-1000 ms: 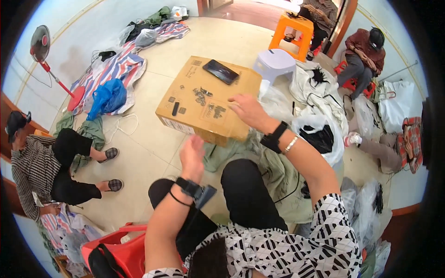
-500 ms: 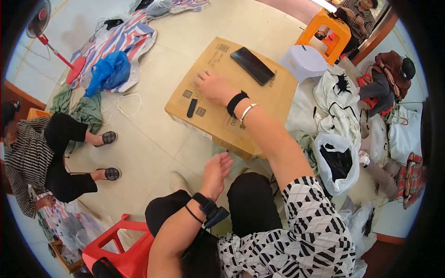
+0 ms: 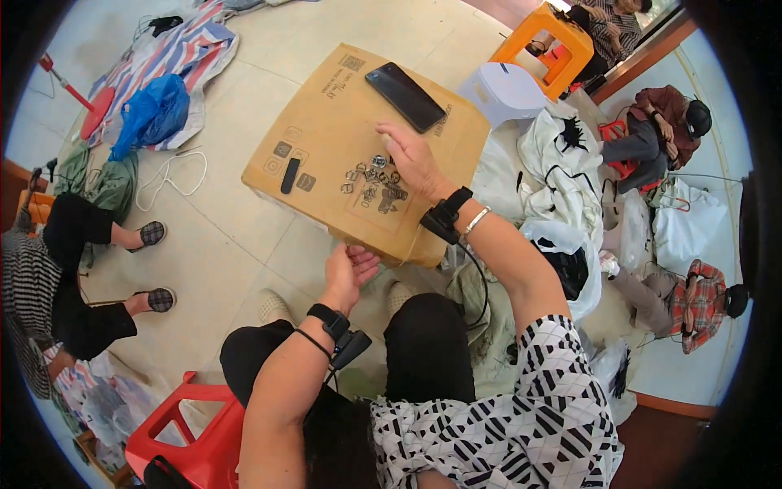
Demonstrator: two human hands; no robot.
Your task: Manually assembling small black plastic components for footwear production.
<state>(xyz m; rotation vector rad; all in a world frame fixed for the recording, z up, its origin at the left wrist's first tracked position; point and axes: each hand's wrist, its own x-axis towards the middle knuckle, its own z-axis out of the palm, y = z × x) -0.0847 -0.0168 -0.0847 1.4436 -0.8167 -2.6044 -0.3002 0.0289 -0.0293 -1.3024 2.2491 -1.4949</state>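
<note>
Cardboard box (image 3: 326, 138) bears small, seemingly metal clips (image 3: 372, 181) under right hand (image 3: 410, 157).

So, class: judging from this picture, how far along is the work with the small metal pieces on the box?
Done: a loose pile of small metal pieces lies on the cardboard box. In hand: the right hand rests at the pile; the left hand is by the box's near edge, contents unclear. Left: the pile looks unsorted.

cardboard box (image 3: 326, 138): matt brown card | clips (image 3: 375, 181): shiny metal | phone (image 3: 405, 97): glossy black | stool (image 3: 175, 424): red plastic
</note>
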